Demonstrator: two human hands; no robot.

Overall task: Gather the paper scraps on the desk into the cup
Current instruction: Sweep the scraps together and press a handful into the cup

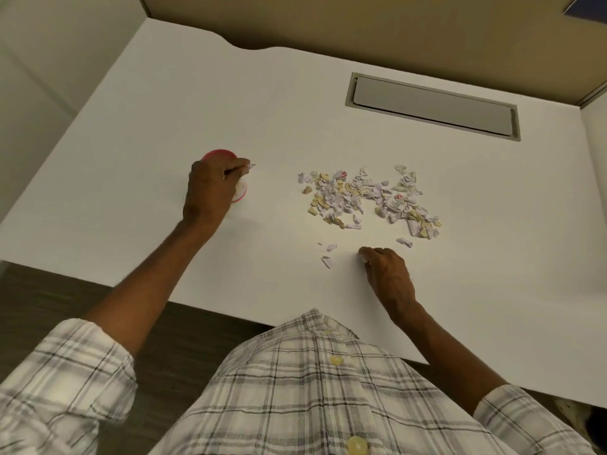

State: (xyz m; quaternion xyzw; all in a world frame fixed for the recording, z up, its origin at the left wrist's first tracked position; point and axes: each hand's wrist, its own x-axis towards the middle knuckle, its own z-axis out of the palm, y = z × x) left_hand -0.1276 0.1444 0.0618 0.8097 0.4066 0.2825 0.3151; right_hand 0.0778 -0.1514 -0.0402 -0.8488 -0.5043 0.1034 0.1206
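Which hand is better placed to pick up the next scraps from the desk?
The right hand: it is beside the loose scraps near the pile. The left hand is over the red cup, pinching a scrap.

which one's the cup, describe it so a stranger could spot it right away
Start from the white desk, on its left half, well left of the pile of paper scraps. The cup sits under the left hand; it is the only red, round thing there.
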